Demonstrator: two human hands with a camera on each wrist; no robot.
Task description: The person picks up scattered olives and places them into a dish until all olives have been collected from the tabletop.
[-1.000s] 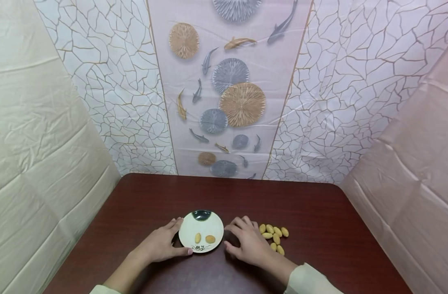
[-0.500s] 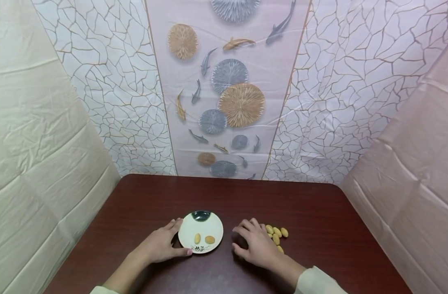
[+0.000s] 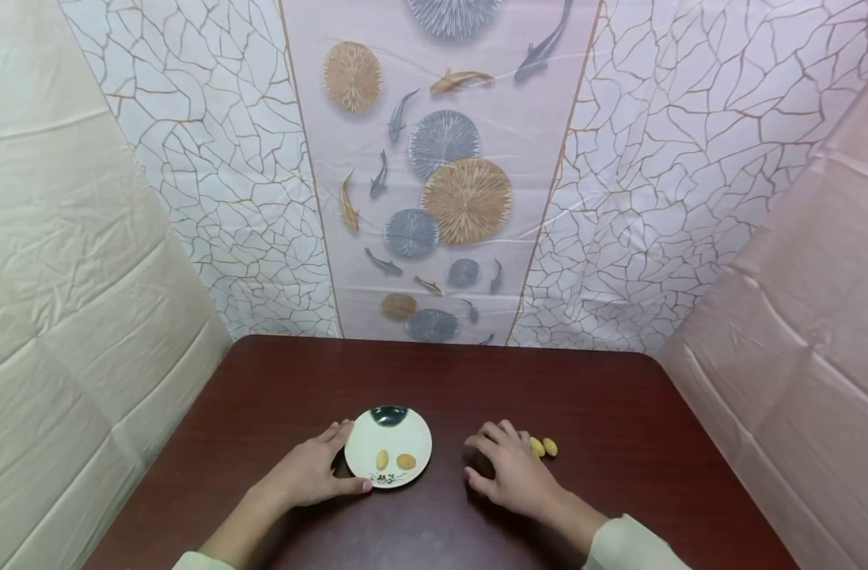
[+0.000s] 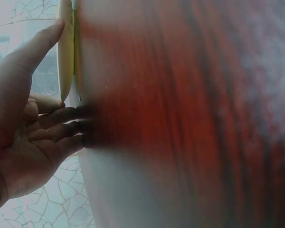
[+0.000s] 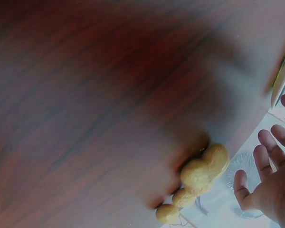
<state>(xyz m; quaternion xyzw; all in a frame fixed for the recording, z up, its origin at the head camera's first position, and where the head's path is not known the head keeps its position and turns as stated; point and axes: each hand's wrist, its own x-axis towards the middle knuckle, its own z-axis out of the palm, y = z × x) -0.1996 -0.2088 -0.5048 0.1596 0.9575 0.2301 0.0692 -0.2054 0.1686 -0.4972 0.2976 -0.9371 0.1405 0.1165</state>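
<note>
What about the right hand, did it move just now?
Yes, the right hand moved to the right, farther from the white plate, which stayed put.

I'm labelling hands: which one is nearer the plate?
The left hand. It touches the left rim of the plate, while the right hand is apart from it, off to its right.

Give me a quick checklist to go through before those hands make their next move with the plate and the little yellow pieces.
1. Plate resting on the table: ok.
2. Left hand touching the plate's edge: ok.
3. Two pieces on the plate, lying apart: ok.
4. Right hand with no piece showing between its fingers: ok.
5. Loose pieces all visible from the head view: not ok, the right hand hides some.
6. Exact number of loose pieces: cannot tell, they overlap in the right wrist view.
</note>
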